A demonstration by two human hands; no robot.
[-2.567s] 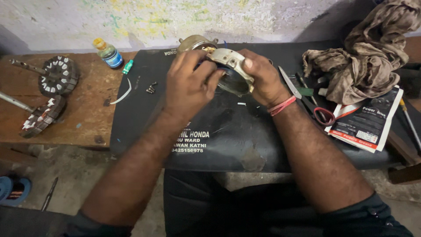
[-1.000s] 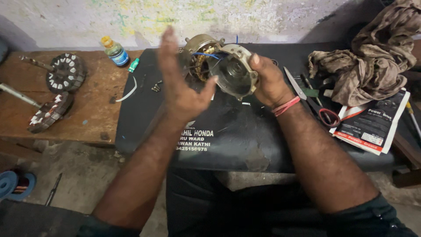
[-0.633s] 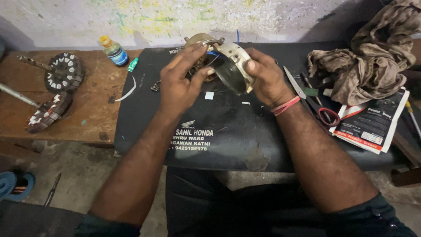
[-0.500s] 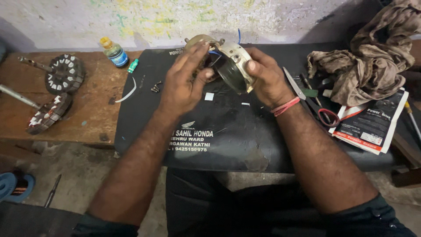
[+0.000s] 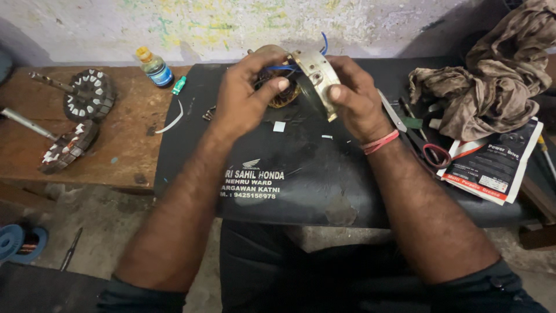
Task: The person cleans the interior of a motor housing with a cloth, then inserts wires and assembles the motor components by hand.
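A round metal motor housing [image 5: 315, 75] with copper windings and blue wires is held up over a black padded seat cover [image 5: 301, 174]. My right hand [image 5: 356, 98] grips its pale metal rim from the right side. Fingers of my left hand [image 5: 246, 95] are curled around the left part of the motor, the thumb pressing near the windings. A red band circles my right wrist.
Two toothed stator cores on shafts [image 5: 87, 101], [image 5: 63, 148] lie on the wooden bench at left, with a small bottle [image 5: 154, 66] and a green cap [image 5: 179, 85]. Scissors [image 5: 431, 153], tools, a printed booklet [image 5: 492, 168] and a brown rag [image 5: 492, 75] sit at right.
My left hand, lifted open off the motor a second ago, has come back and closed on its left side. The motor has tilted a little; my right hand keeps its grip.
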